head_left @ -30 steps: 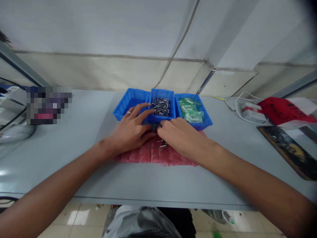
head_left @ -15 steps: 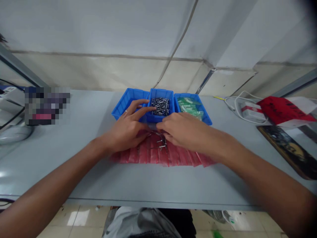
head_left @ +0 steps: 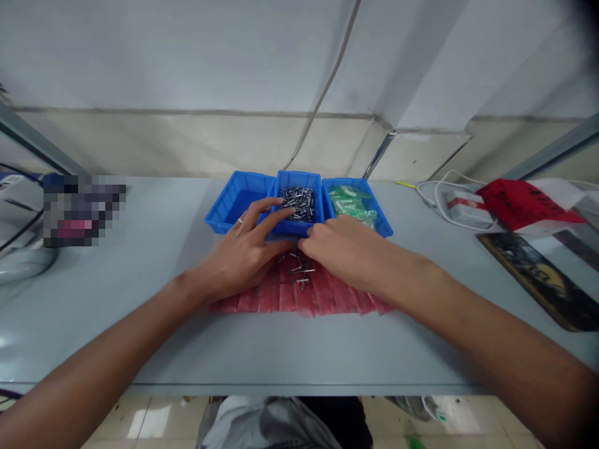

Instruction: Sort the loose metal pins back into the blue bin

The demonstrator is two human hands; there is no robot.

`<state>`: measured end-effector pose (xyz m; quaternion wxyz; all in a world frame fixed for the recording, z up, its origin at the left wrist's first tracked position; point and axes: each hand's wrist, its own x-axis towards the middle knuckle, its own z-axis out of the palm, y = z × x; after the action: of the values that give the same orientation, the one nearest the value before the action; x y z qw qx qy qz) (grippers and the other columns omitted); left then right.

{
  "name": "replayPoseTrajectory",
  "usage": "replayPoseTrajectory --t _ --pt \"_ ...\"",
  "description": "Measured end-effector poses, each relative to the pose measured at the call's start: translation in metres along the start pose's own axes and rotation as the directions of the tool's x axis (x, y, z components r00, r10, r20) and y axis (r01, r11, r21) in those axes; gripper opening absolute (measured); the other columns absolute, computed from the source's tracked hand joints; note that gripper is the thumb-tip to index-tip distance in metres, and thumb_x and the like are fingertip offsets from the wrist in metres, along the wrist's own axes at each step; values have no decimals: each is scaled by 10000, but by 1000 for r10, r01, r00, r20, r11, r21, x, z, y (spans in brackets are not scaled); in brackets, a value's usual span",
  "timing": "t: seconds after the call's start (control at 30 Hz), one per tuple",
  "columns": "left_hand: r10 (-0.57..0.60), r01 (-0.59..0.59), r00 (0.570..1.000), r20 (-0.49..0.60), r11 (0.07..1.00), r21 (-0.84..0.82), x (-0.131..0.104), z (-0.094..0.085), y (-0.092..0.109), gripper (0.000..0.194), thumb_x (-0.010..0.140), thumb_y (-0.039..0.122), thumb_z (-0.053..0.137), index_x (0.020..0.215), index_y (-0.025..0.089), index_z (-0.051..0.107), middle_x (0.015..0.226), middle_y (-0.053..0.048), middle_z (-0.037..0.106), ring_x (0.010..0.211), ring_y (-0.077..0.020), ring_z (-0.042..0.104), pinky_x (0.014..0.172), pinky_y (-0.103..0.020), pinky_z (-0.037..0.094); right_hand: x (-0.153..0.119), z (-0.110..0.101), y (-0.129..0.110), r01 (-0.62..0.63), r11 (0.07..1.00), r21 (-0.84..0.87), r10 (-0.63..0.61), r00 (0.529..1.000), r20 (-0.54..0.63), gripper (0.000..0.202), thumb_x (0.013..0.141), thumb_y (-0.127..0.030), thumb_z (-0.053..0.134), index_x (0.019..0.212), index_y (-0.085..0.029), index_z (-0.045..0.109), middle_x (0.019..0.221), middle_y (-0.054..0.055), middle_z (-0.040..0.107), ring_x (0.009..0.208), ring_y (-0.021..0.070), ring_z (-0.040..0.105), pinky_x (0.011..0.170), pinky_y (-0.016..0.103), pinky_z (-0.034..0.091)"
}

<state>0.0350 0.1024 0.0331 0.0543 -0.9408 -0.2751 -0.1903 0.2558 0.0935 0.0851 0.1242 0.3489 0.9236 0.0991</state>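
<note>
Several red plastic bags [head_left: 271, 296] lie overlapping in a row on the table. A few loose metal fasteners, like rivets or screws [head_left: 303, 271], rest on them. My left hand [head_left: 246, 252], with a ring on one finger, is spread over the bags' left part; its fingertips reach the near edge of the middle blue bin and its thumb points towards the loose fasteners. My right hand [head_left: 339, 249] is closed at the bags' far edge, knuckles up. Its fingertips are mostly hidden, so whatever they pinch does not show.
Behind my hands stand three blue bins: the left one [head_left: 218, 215] looks bare inside, the middle one holds a heap of metal fasteners [head_left: 297, 202], the right one green bags [head_left: 350, 202]. A phone-like dark object [head_left: 538, 280], red packet [head_left: 524, 202] and white cable [head_left: 437, 199] lie right.
The whole view has shifted slightly. My hands stay over the bags near the middle bin, with only small finger movements; the right fingers remain bent over the bags' far edge.
</note>
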Motion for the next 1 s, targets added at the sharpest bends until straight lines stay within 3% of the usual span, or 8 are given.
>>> replayPoseTrajectory --t 0.1,0.2,0.4,0.53,0.63,0.8,1.0 --pt "-47 47 999 4 999 11 -1 3 -3 354 944 43 499 1212 193 675 1572 -139 454 1523 -373 303 1163 -625 458 5 4 -11 4 1000 -26 -4 1000 10 234 875 16 600 834 -173 732 746 62 733 654 218 691 526 321 258" --pt "-95 96 995 -37 995 6 0 2 -5 389 951 37 446 1274 179 609 1503 -144 535 1461 -327 415 1139 -584 493 9 10 -11 32 999 -36 -31 1000 3 229 869 9 611 847 -177 742 798 71 751 688 241 714 516 327 269" --pt "-243 250 963 -120 967 53 0 -1 -14 286 1006 180 502 1256 148 637 1408 -147 622 1325 -339 564 1079 -559 538 3 6 1 40 999 14 -40 998 -48 229 856 0 641 940 -176 762 857 61 762 666 189 673 564 308 317" --pt "-219 222 973 -69 975 28 -5 4 -22 375 1043 282 512 1383 161 612 1467 -143 601 1333 -336 599 1079 -547 557 -12 -6 12 71 983 169 -61 996 -63 201 916 -89 624 959 -208 780 857 48 758 754 190 675 642 298 389" --pt "-186 188 981 -46 982 22 -7 7 -25 386 1047 274 512 1407 175 606 1540 -162 532 1376 -339 578 1084 -547 558 -16 -12 18 78 973 219 -68 996 -52 197 933 -115 616 929 -224 780 842 35 756 757 188 676 665 303 406" --pt "-167 168 981 -95 986 7 -7 10 -24 321 1021 216 562 1318 167 670 1510 -151 568 1342 -330 609 1062 -522 583 -3 -8 4 54 998 37 -51 997 -63 249 906 -23 609 1003 -192 764 884 52 770 763 188 698 631 300 389" --pt "-122 123 978 -168 992 -4 -5 11 -23 238 1008 186 580 1197 151 720 1419 -130 649 1272 -298 666 1047 -483 602 15 13 -22 116 989 -96 -123 990 -73 188 939 -58 601 977 -158 757 901 74 771 786 240 743 553 337 366"
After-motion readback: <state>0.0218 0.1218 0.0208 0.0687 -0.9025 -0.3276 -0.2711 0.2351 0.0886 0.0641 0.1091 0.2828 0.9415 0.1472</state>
